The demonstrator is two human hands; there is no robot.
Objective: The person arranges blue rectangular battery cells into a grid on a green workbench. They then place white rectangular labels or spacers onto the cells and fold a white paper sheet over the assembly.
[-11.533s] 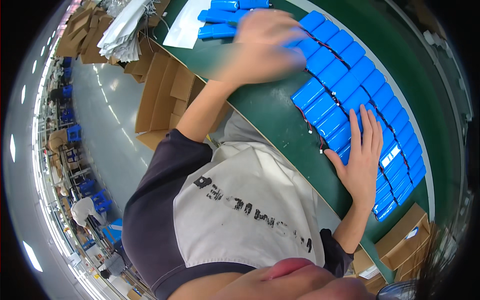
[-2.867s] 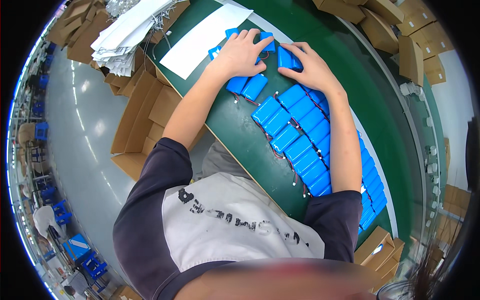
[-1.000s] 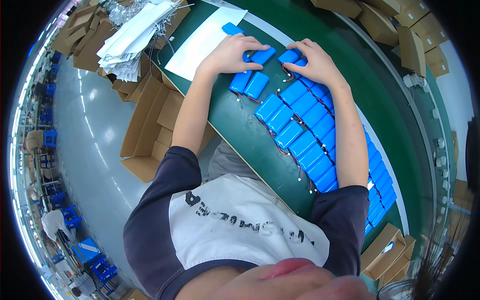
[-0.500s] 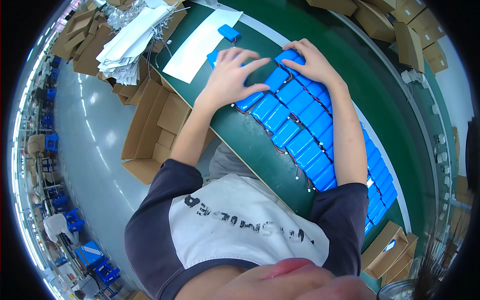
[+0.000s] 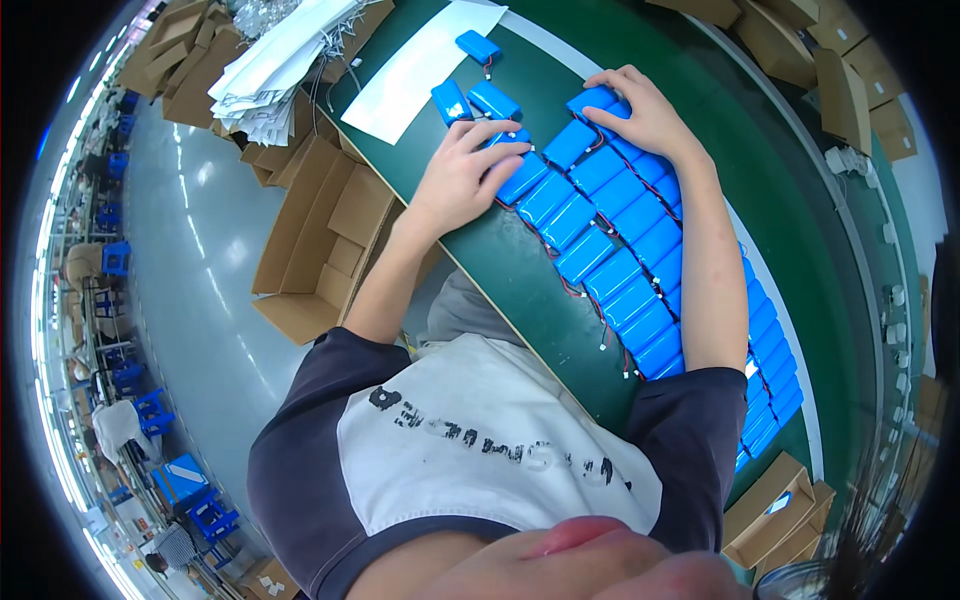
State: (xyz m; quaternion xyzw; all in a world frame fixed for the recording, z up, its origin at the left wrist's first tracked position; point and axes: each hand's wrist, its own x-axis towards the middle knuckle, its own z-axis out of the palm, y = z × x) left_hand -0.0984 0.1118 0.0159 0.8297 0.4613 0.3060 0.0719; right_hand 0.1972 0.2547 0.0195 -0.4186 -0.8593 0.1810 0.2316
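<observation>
As fingers (image 5: 608,80) touch blue packs (image 5: 545,200), lettering (image 5: 470,437) marks the shirt (image 5: 420,480).

the green table (image 5: 560,335) bears blue wired packs (image 5: 640,213) and a white sheet (image 5: 413,82).

Open cardboard box (image 5: 298,215), piled white sheets (image 5: 272,78), blue stool (image 5: 154,412), grey floor (image 5: 205,270)

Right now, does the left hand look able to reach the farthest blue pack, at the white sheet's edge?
Probably yes. The left hand is near, and the farthest blue pack has nothing on top. Two other blue packs lie flat between, so the hand could likely pass over them.
</observation>
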